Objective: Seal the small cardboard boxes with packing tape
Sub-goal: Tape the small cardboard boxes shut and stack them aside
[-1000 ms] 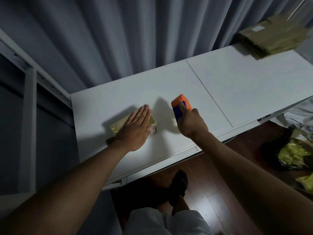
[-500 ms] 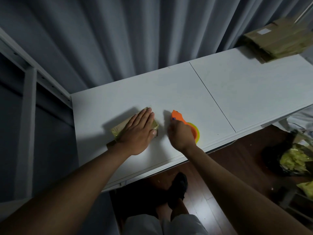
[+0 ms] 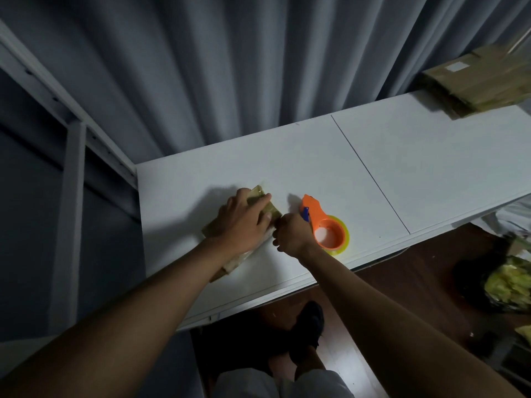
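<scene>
Right now the left hand [image 3: 244, 222] grips the small cardboard box [image 3: 265, 209] at centre frame on the counter [image 3: 402, 173]. The right hand [image 3: 290, 235], fingers curled, seems to pinch something at the box's right edge; exactly what, I cannot tell. Loose tape could wrinkle or stick askew. The tape dispenser [image 3: 324, 225] lies just right.

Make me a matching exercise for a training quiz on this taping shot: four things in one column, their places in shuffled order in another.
Things:
1. small cardboard box
2. tape dispenser
3. stack of cardboard
4. left hand

Places:
A. far right end of the table
B. lying on the table, right of the right hand
C. on top of the box
D. under the left hand

Pairs: 1-D, 2-B, 3-A, 4-C
</scene>
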